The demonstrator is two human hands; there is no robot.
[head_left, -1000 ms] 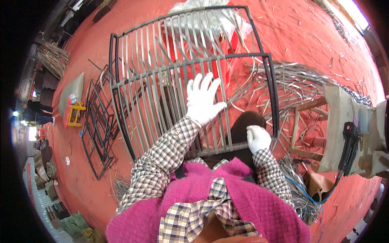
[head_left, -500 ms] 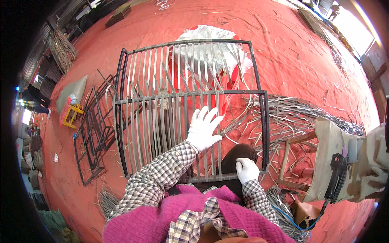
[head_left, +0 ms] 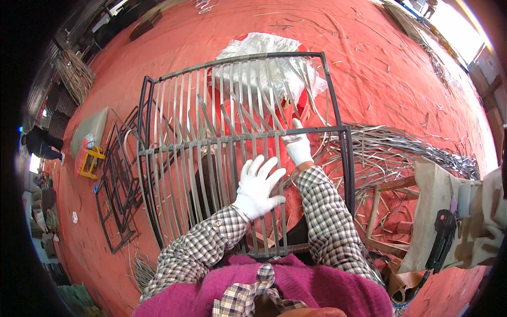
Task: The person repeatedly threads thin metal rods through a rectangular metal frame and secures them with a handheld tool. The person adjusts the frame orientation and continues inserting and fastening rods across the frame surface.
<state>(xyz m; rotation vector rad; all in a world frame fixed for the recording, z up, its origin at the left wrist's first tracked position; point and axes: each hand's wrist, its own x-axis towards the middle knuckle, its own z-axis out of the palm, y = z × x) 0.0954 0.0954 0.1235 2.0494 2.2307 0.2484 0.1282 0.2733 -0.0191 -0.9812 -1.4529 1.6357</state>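
A dark metal frame (head_left: 346,158) stands tilted in front of me, with grey flat strips (head_left: 198,174) stretched in rows across its two sections. My left hand (head_left: 257,188), in a white glove, lies over the near section's strips with fingers spread. White-gloved too, my right hand (head_left: 298,148) is at the middle crossbar (head_left: 319,129), near its right end. Its fingers close at the bar beside a strip, one fingertip showing above; the exact hold is partly hidden. Loose strip ends stick up in the far section.
Clear plastic sheeting (head_left: 259,47) lies beyond the frame on red floor covering (head_left: 380,79). Loose grey strips (head_left: 406,150) are piled at right, by a cloth-draped stand (head_left: 428,211) holding a black hand tool (head_left: 442,232). Dark frames (head_left: 119,185) and a yellow stool (head_left: 92,160) are at left.
My right hand has moved from the frame's near edge up to the middle crossbar, its arm now stretched out. My left hand has shifted slightly down and left, staying spread.
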